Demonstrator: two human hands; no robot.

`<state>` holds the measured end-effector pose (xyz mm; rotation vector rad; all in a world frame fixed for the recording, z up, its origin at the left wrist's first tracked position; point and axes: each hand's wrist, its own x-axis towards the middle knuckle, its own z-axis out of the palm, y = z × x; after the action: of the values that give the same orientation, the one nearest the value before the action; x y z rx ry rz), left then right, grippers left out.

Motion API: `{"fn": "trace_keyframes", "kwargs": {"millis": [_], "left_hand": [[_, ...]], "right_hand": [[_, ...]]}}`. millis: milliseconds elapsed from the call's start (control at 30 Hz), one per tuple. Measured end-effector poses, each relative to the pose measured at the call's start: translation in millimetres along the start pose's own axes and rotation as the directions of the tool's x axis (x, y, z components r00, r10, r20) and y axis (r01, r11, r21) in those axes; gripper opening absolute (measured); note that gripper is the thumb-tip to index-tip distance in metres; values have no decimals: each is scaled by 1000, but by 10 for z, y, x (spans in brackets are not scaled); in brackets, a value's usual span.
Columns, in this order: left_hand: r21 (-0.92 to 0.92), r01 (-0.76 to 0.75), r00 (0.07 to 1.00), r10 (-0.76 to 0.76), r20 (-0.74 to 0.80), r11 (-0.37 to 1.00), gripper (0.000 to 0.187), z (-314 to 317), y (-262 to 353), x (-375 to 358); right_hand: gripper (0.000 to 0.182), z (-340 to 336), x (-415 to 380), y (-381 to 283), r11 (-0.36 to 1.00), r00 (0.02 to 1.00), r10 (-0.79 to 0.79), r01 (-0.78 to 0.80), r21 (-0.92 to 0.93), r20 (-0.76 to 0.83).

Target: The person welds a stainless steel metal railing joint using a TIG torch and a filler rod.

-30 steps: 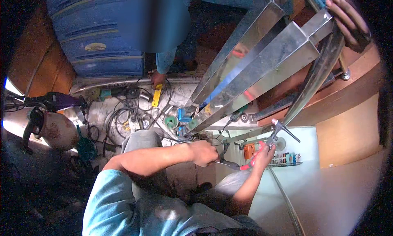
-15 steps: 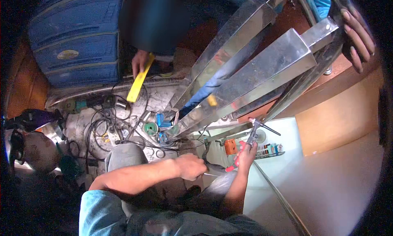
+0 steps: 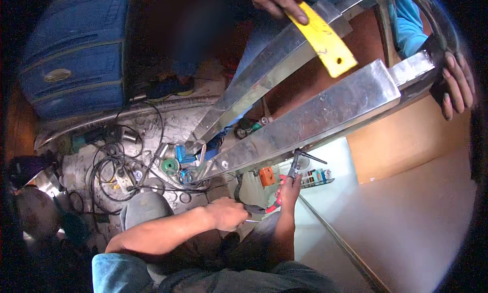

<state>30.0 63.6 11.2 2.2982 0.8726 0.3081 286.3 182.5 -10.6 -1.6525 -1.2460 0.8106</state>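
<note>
My right hand point(image 3: 289, 190) is closed around a TIG welding torch point(image 3: 295, 167), whose dark head and long back cap point up beneath the near steel leg. A red section and a dark cable run down from the torch past my fingers. My left hand point(image 3: 229, 213) forms a fist, with a thin metal rod point(image 3: 252, 221) sticking out of its right side. Above both hands, two shiny tapered steel legs point(image 3: 315, 112) slant across the view. Another person's hand point(image 3: 284, 2) holds a flat yellow strip point(image 3: 328, 44) with a hole over these legs.
Another hand point(image 3: 458, 87) grips the frame at far right. Cables point(image 3: 109, 178), a green disc point(image 3: 170, 165) and blue items lie on the floor at left. Blue drawers point(image 3: 71, 74) stand behind. An orange box point(image 3: 267, 176) lies beyond my right hand.
The other person's yellow strip has risen and moved right, over the steel legs. My view has shifted slightly, so both my hands appear a little further left; their grips look the same.
</note>
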Motion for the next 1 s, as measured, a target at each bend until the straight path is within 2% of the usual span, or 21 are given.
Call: {"fn": "trace_keyframes", "kwargs": {"millis": [133, 167, 267, 300, 433, 533, 633, 767, 833, 1000], "left_hand": [[-20, 8, 1000, -8, 2, 1000, 18, -63, 0, -47], [-46, 13, 1000, -12, 19, 999, 19, -114, 8, -64], [-68, -1, 1000, 1, 3, 998, 20, -115, -48, -67], [-53, 5, 1000, -4, 15, 999, 20, -145, -45, -69], [-61, 1, 1000, -1, -9, 998, 20, -156, -67, -79], [-39, 31, 999, -31, -11, 999, 18, -105, -111, -46], [-71, 37, 998, -40, -42, 997, 18, -57, -160, -24], [-81, 29, 1000, -29, 9, 996, 20, -141, -198, -43], [-76, 38, 999, -37, 15, 996, 20, -72, -242, -9], [-44, 36, 998, -33, 58, 998, 21, -94, -282, 6]], "right_hand": [[27, 53, 62, 94, 998, 999, 41, -43, -47, -28], [29, 77, 76, 115, 1000, 1000, -6, 5, -23, -7], [22, 148, 63, 73, 999, 1000, 24, -25, -39, -6], [19, 174, 40, 18, 996, 997, 82, -82, -28, -9], [14, 207, 62, 19, 993, 999, 52, -50, -106, 12], [14, 249, 67, 4, 996, 999, 47, -45, -72, 24], [13, 288, 102, 20, 991, 999, 50, -50, -125, -3], [16, 254, 273, 310, 993, 1000, 22, -19, -118, 18], [17, 264, 305, 323, 989, 999, -12, 17, -147, 38], [17, 328, 220, 156, 997, 1000, -2, 1, -77, -9]]}}
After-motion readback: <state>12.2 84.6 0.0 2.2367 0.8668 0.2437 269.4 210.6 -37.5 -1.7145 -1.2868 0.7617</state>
